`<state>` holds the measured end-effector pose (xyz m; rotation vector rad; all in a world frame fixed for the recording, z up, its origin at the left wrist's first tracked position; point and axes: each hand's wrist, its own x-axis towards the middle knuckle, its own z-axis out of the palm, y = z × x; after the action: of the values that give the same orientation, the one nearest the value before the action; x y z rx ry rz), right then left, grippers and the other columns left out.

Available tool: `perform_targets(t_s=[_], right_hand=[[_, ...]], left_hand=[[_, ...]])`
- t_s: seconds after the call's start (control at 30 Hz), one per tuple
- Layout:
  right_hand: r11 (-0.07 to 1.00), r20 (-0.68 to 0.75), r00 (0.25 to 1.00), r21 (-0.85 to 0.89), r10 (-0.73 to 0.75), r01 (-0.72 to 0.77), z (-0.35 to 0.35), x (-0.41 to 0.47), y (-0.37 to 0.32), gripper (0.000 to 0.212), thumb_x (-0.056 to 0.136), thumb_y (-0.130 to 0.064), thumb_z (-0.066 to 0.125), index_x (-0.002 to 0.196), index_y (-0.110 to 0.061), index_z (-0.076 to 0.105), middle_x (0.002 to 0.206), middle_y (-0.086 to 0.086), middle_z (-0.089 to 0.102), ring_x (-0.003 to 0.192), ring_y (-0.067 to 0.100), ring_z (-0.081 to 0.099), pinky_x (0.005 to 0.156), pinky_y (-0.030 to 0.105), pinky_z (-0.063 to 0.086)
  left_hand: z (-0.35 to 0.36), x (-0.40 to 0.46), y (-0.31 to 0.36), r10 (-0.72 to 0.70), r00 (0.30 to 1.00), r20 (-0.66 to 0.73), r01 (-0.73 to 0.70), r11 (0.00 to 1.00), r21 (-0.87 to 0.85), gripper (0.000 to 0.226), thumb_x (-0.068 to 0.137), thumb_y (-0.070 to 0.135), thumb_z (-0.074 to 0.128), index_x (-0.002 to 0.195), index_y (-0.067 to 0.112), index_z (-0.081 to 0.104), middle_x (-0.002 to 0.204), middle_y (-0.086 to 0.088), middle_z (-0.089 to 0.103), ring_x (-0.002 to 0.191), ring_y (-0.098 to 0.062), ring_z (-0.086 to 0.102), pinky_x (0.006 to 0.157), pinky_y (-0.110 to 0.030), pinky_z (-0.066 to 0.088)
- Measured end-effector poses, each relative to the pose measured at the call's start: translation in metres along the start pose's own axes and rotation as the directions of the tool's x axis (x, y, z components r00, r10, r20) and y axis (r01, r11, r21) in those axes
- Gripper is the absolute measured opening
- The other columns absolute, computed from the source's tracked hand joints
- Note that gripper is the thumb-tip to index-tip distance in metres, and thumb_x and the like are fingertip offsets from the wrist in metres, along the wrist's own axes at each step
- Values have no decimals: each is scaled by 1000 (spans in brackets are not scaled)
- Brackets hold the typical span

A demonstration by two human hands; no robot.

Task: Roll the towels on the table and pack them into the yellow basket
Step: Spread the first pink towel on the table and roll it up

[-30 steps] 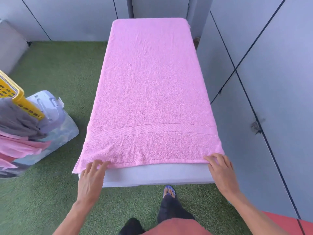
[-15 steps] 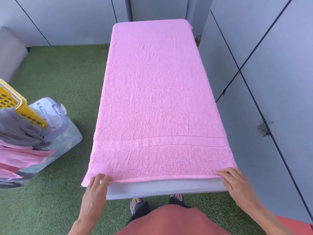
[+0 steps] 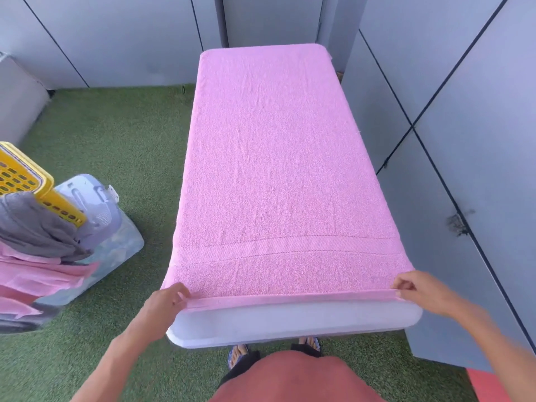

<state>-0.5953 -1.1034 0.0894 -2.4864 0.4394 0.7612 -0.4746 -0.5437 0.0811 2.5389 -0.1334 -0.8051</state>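
Note:
A large pink towel (image 3: 269, 175) lies spread flat along the white table (image 3: 290, 323), covering almost all of it. My left hand (image 3: 165, 300) pinches the towel's near left corner and my right hand (image 3: 420, 288) pinches the near right corner. The near hem is lifted and turned over into a narrow fold between my hands. The yellow basket (image 3: 26, 181) stands at the far left edge of the view, with a grey towel (image 3: 34, 227) draped over its rim.
A clear plastic bin (image 3: 110, 242) with a lilac lid sits on the green turf beside the basket, with more pink towels (image 3: 40, 277) hanging over it. Grey wall panels close in behind and to the right of the table. My feet stand under the near edge.
My hands have gone from resting on the towel's near corners to pinching them. The near hem has come up off the table edge and folded over, baring a white strip of table.

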Motion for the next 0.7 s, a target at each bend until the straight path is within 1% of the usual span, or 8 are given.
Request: perform_targets(t_s=[0.07, 0.13, 0.2, 0.23, 0.33, 0.47, 0.6, 0.7], right_hand=[[997, -36, 998, 48, 57, -55, -3, 3, -6, 22, 79, -4, 70, 72, -25, 65, 70, -2, 67, 70, 16, 62, 63, 23, 44], [993, -177, 979, -39, 105, -113, 2, -3, -11, 20, 77, -14, 72, 70, -30, 63, 71, -12, 63, 75, 13, 57, 68, 28, 42], [975, -346, 937, -190, 45, -117, 15, -14, -16, 20, 79, -17, 71, 71, -31, 59, 79, -15, 55, 81, 14, 50, 72, 32, 39], [978, -376, 927, -195, 0, -80, 25, -19, -17, 22, 81, -13, 69, 72, -30, 57, 80, -12, 53, 82, 15, 49, 72, 33, 40], [989, -403, 907, -125, -120, 76, 48, -29, -7, 22, 83, -1, 67, 86, -22, 60, 89, -6, 57, 89, 16, 55, 76, 30, 41], [976, -428, 884, -181, -190, 122, 61, -35, 4, 32, 81, -9, 72, 111, -13, 62, 112, -4, 55, 110, 10, 41, 96, 28, 36], [960, -489, 837, -244, -247, 141, 55, -25, 4, 29, 76, 9, 71, 99, -9, 66, 99, 0, 59, 99, 10, 42, 86, 20, 28], [944, -490, 823, -293, -286, 153, 55, -21, 8, 32, 74, 13, 69, 98, -8, 68, 95, -1, 61, 95, 10, 44, 81, 17, 26]], left_hand=[[-4, 3, 3, -19, 999, -28, 20, 1000, 23, 13, 89, 16, 65, 90, 25, 55, 88, 3, 63, 80, -18, 63, 67, -30, 51], [4, -1, 1, 98, 970, -222, -50, 976, 212, 23, 79, 15, 74, 82, 24, 53, 84, 3, 58, 80, -21, 57, 67, -31, 45], [19, -12, -1, 219, 927, -304, -109, 934, 340, 26, 71, 6, 78, 77, 20, 57, 78, 4, 54, 71, -18, 48, 57, -28, 40], [28, -17, -2, 246, 920, -304, -129, 925, 358, 28, 69, 0, 77, 78, 18, 57, 78, 5, 52, 71, -17, 44, 52, -27, 39], [54, -29, -8, 273, 907, -322, -154, 924, 349, 37, 71, -8, 69, 95, 16, 54, 95, 2, 50, 81, -19, 48, 52, -31, 50], [60, -34, -8, 276, 901, -335, -141, 916, 377, 59, 60, -15, 74, 108, 11, 54, 114, -8, 50, 95, -25, 51, 58, -31, 55], [55, -24, -4, 274, 894, -354, -130, 916, 380, 55, 62, -16, 74, 104, 12, 52, 107, -5, 52, 86, -21, 50, 55, -28, 50], [52, -21, -6, 237, 896, -374, -103, 933, 344, 51, 65, -17, 72, 101, 13, 52, 101, -2, 52, 84, -17, 46, 54, -27, 47]])
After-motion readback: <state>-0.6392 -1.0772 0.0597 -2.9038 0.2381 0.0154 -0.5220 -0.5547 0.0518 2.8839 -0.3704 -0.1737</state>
